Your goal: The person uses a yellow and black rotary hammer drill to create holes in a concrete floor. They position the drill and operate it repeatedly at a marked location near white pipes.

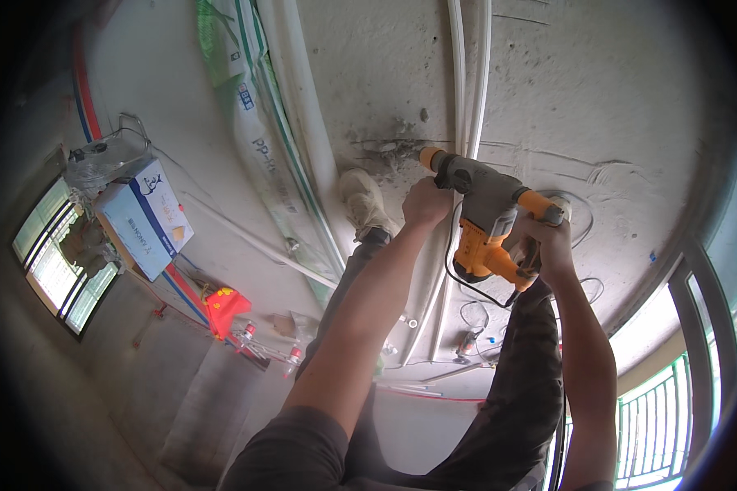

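Note:
A yellow-orange and grey rotary hammer [485, 196] lies across the view, its front end pointing left at a patch of chipped concrete [393, 151] with dark dust and loose crumbs. My left hand [428, 203] is closed near the tool's front, apparently on its side handle, which the fingers hide. Around the rear handle wraps my right hand [551, 245]. The black power cord loops below the tool. Whether the bit touches the concrete is hard to make out.
White pipes [460, 65] run along the floor beside the tool. Left of my shoe [363, 200] lie pipes in a printed plastic sleeve [254, 106]. A blue-and-white carton [143, 219], a red bag [226, 311], bottles and a small corded tool [468, 342] lie around. Railings [655, 417] stand lower right.

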Demonstrator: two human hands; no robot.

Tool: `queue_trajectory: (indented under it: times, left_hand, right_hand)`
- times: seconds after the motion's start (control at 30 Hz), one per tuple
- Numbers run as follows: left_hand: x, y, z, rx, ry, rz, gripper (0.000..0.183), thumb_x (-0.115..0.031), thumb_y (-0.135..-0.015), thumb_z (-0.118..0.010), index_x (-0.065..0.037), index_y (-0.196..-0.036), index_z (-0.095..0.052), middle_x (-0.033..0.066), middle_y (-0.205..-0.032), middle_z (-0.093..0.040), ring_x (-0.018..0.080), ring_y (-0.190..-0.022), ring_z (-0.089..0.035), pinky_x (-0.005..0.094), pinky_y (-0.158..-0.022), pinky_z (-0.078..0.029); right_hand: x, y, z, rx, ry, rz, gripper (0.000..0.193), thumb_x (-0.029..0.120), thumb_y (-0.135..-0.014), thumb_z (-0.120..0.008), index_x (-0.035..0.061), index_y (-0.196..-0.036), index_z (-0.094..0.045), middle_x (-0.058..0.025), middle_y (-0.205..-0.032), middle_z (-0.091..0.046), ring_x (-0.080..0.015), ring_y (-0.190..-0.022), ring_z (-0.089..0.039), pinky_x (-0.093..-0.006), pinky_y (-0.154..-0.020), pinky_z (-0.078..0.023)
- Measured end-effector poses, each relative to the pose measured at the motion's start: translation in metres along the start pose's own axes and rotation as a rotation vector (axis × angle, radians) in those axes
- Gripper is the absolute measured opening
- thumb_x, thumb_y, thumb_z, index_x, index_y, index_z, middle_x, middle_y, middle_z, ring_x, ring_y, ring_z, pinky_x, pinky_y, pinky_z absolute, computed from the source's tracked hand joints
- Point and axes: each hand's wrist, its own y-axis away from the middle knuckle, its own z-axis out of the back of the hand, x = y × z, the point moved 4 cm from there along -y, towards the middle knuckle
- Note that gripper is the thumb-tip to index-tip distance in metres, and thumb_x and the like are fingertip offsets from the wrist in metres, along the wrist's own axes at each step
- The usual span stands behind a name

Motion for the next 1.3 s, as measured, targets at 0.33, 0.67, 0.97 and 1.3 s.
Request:
queue_trajectory:
  times: [0.33, 0.67, 0.97, 1.3]
  left_hand:
    - [0.002, -0.009, -0.018, -0.113, -0.075, 0.044, 0.040, -0.026, -0.093, -0.058, -0.004, -0.121, -0.076, 0.0239, -0.121, -0.077, 0.0453, -0.121, -0.069, 0.0527, -0.102, -0.054]
    - [-0.006, 0.052, -0.017, -0.029, -0.014, -0.011, 0.043, -0.023, -0.087, -0.063, -0.004, -0.123, -0.075, 0.0259, -0.119, -0.076, 0.0462, -0.122, -0.068, 0.0528, -0.104, -0.053]
    - [-0.015, 0.003, -0.014, -0.046, 0.074, -0.107, 0.038, -0.022, -0.086, -0.063, -0.005, -0.116, -0.078, 0.0248, -0.116, -0.077, 0.0455, -0.116, -0.071, 0.0533, -0.101, -0.054]
    - [0.018, -0.036, -0.031, -0.041, 0.326, -0.003, 0.029, -0.015, -0.081, -0.065, -0.001, -0.104, -0.077, 0.0215, -0.092, -0.078, 0.0376, -0.082, -0.076, 0.0479, -0.074, -0.058]
  right_hand:
    - [-0.050, -0.042, 0.032, 0.069, -0.095, -0.022, 0.007, 0.005, -0.089, -0.070, 0.0009, -0.084, -0.067, -0.0051, -0.070, -0.063, -0.0147, -0.057, -0.061, -0.0300, -0.053, -0.047]
    - [-0.004, 0.064, 0.024, -0.094, -0.013, 0.064, 0.008, 0.003, -0.088, -0.070, -0.0009, -0.095, -0.070, -0.0058, -0.074, -0.065, -0.0129, -0.061, -0.063, -0.0281, -0.058, -0.049]
    - [0.007, 0.028, -0.002, -0.093, 0.072, 0.041, 0.009, 0.004, -0.089, -0.073, 0.0012, -0.094, -0.067, -0.0027, -0.073, -0.063, -0.0102, -0.060, -0.058, -0.0275, -0.053, -0.043]
    - [0.010, -0.017, 0.007, -0.055, 0.241, 0.109, 0.009, 0.008, -0.091, -0.074, 0.0006, -0.093, -0.071, -0.0030, -0.067, -0.064, -0.0103, -0.052, -0.058, -0.0269, -0.050, -0.045]
